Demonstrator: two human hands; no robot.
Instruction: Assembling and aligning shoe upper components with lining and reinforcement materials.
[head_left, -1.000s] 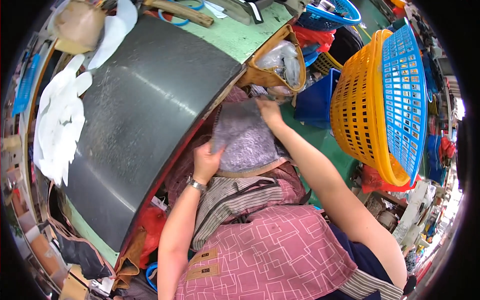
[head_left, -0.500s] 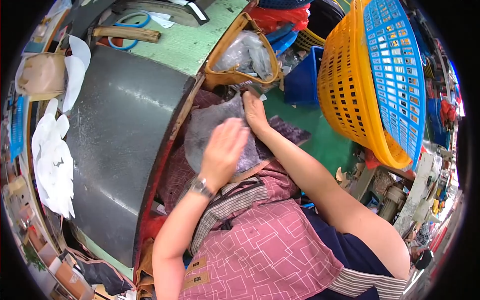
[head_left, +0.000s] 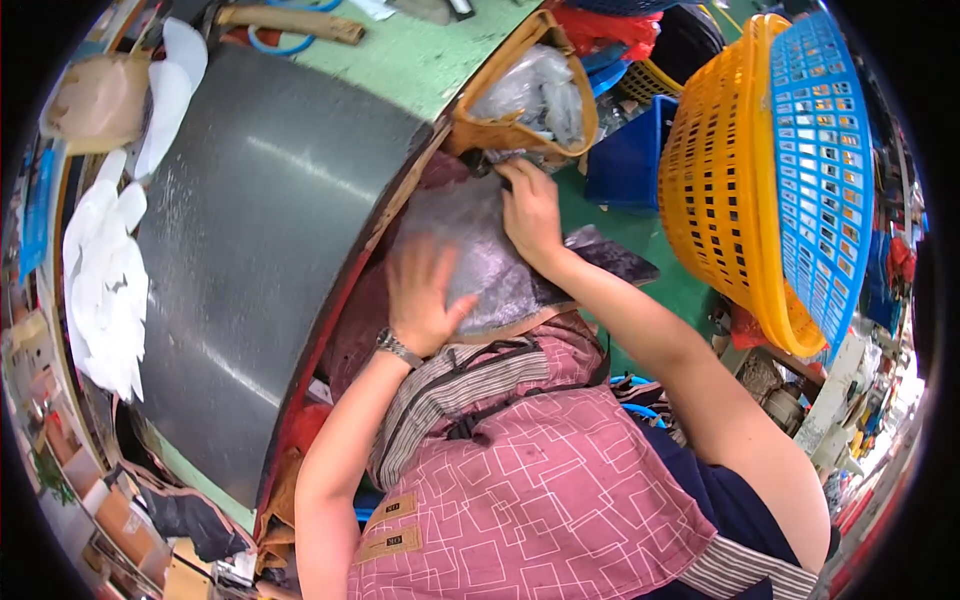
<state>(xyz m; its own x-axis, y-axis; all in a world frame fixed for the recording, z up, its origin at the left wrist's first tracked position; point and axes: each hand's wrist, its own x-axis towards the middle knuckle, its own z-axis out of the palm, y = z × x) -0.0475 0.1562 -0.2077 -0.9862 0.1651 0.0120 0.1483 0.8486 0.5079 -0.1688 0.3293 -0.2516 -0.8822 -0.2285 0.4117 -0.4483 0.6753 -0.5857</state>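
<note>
A grey-purple plush fabric piece (head_left: 470, 235), shiny-napped with a pale underside at its near edge, is spread over my lap. My left hand (head_left: 422, 295) is over its left part, fingers spread and blurred, holding nothing. At the far right edge of the piece, my right hand (head_left: 532, 212) grips it with bent fingers; the fingertips are partly hidden. A darker plush flap (head_left: 610, 255) sticks out to the right beneath my right forearm. My patterned pink apron (head_left: 560, 460) lies under and in front of the fabric.
A dark-topped workbench (head_left: 270, 220) stands close on my left, with white cut sheets (head_left: 105, 280) along its far side. Ahead hangs a tan bag (head_left: 465, 130) with clear plastic inside. A blue bin (head_left: 625, 160), a yellow basket (head_left: 710, 170) and a blue basket (head_left: 822, 160) stand to the right.
My left hand has moved left and lower, away from my right hand. My right hand has turned to show its back, fingers bent over the fabric edge. The view has shifted slightly.
</note>
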